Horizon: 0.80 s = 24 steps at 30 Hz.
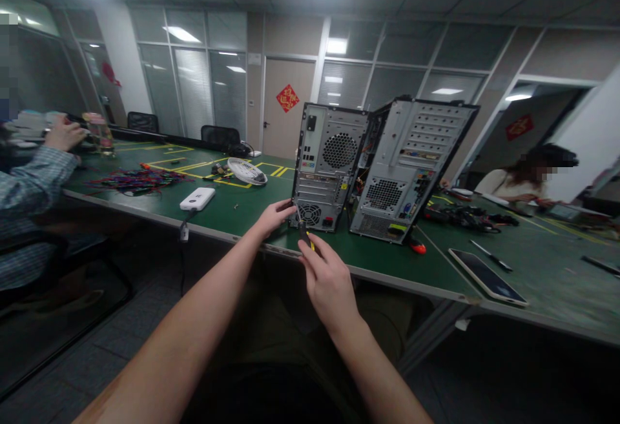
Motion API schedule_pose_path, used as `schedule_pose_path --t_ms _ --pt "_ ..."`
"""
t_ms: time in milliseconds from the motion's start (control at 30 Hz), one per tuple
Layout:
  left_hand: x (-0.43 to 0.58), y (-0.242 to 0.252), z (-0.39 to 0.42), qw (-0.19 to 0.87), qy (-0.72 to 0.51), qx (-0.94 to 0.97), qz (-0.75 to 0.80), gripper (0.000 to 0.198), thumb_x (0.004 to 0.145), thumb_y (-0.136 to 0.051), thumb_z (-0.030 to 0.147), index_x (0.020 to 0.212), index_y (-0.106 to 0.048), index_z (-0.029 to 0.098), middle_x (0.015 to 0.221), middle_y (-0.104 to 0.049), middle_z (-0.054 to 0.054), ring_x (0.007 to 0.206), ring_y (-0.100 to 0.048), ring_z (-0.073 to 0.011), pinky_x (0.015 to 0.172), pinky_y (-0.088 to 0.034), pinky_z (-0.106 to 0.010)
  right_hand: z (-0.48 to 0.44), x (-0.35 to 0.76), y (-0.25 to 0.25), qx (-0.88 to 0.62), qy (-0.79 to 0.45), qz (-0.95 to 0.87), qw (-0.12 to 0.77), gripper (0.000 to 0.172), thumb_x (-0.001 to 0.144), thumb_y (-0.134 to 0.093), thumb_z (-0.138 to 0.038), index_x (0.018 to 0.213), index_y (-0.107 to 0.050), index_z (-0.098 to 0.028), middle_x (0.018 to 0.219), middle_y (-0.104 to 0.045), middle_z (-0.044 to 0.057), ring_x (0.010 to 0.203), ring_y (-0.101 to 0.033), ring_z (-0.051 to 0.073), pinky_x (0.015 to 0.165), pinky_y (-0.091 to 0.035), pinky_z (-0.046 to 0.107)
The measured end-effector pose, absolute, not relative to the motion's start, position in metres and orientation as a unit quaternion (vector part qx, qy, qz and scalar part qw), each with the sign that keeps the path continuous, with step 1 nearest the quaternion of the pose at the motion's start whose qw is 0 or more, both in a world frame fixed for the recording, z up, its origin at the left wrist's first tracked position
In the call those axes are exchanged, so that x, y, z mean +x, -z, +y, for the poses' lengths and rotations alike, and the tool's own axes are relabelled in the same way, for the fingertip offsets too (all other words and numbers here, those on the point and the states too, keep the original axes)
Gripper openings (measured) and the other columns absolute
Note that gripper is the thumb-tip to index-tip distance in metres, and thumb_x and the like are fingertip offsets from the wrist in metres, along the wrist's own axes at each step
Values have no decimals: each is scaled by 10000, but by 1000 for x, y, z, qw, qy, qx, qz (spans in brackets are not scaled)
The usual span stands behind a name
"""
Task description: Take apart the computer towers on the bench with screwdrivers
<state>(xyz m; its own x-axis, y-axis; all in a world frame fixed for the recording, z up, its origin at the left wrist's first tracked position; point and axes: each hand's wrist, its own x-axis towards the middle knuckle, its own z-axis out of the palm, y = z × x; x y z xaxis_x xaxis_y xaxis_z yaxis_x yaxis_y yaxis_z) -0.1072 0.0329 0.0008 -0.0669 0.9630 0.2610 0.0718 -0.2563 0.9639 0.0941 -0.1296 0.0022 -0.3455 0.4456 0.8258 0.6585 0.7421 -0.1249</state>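
Note:
Two desktop computer cases stand upright side by side with their rear panels towards me. The left computer case (pixel 320 182) is smaller and has a round fan vent near its bottom. My right hand (pixel 330 282) grips a screwdriver (pixel 304 232) with a black and yellow handle. Its shaft points up at the lower left corner of that rear panel, beside the vent. My left hand (pixel 275 217) rests at the same corner, fingers stretched out against the case edge; some fingertips are hard to make out. The right computer case (pixel 402 179) is larger and untouched by either hand.
On the green table (pixel 232 221) lie a white power bank (pixel 197 199), a heap of coloured wires (pixel 140 180), a white fan grille (pixel 247 171), black cables (pixel 467 215), a phone (pixel 487 275) and a pen (pixel 490 255). An orange-tipped tool (pixel 418 249) lies by the right case. People sit at both sides.

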Motion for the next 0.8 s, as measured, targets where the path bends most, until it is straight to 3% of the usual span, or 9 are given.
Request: schedule_pose_path --t_ms 800 --pt "-108 2 36 377 -564 570 463 787 729 -822 552 1413 -692 185 1462 -681 -137 1228 -657 -321 773 -536 -331 -130 91 -1 -334 122 -814 460 330 1042 -567 -147 1321 -743 -138 1381 -695 196 1248 -696 293 1074 -600 438"
